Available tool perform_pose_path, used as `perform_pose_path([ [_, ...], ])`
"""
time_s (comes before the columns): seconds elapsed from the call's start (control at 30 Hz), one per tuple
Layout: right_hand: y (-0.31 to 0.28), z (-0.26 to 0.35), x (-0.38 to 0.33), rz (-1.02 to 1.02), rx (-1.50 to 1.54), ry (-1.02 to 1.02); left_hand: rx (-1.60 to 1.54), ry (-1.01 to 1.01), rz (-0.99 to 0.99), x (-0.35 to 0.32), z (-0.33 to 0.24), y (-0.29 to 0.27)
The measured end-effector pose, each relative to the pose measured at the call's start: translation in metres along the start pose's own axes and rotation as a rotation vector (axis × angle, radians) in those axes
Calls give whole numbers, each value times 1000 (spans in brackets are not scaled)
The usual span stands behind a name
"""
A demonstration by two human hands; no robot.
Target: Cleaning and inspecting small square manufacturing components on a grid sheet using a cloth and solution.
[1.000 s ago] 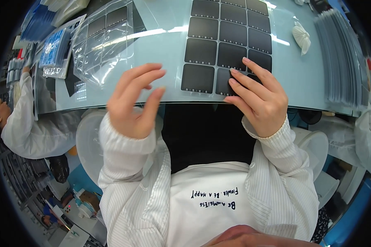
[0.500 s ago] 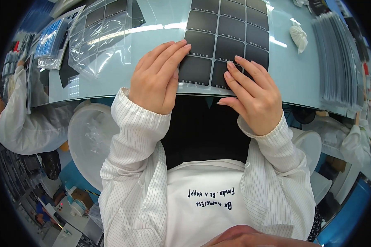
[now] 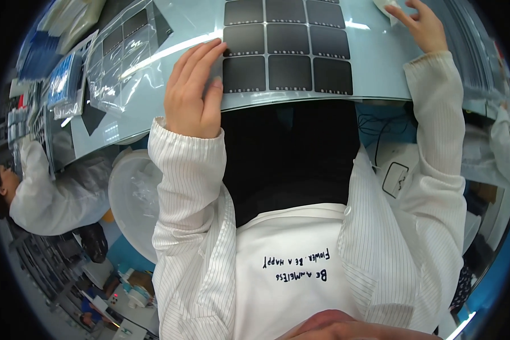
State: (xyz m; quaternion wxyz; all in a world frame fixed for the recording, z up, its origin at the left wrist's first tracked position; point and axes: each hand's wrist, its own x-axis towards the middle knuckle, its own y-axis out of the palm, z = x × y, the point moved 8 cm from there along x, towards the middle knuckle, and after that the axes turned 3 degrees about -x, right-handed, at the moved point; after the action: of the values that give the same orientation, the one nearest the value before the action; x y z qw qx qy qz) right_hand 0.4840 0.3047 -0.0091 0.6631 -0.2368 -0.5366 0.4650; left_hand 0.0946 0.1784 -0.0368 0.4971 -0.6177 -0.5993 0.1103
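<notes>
At far left I see a co-worker's white sleeve (image 3: 45, 198), then clear plastic bags (image 3: 116, 62) of dark squares lying on the pale worktop (image 3: 379, 73). My left hand (image 3: 194, 93) lies flat, fingers together and clamped on nothing, its fingertips touching the left edge of the grid of dark square tiles (image 3: 286, 48). The grid sits near the worktop's front edge, between my hands. My right hand (image 3: 422, 25) is well apart at upper right, fingers loosely spread on a crumpled white cloth (image 3: 386, 7).

Dark panel sheet (image 3: 286, 48) cropped above
</notes>
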Motion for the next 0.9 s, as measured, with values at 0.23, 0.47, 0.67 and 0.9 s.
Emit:
perform_pose_path([
  [0.23, 36, 6, 10, 49, 16, 83, -42, -37, 4, 2, 1, 3],
  [0.47, 7, 113, -10, -12, 182, -153, -28, -87, -12, -9, 11, -3],
  [0.67, 49, 231, -101, 364, 436, -673, -53, -37, -5, -1, 9, 2],
  [0.9, 60, 178, -9, 154, 311, -350, -49, -47, -12, -2, 6, 1],
])
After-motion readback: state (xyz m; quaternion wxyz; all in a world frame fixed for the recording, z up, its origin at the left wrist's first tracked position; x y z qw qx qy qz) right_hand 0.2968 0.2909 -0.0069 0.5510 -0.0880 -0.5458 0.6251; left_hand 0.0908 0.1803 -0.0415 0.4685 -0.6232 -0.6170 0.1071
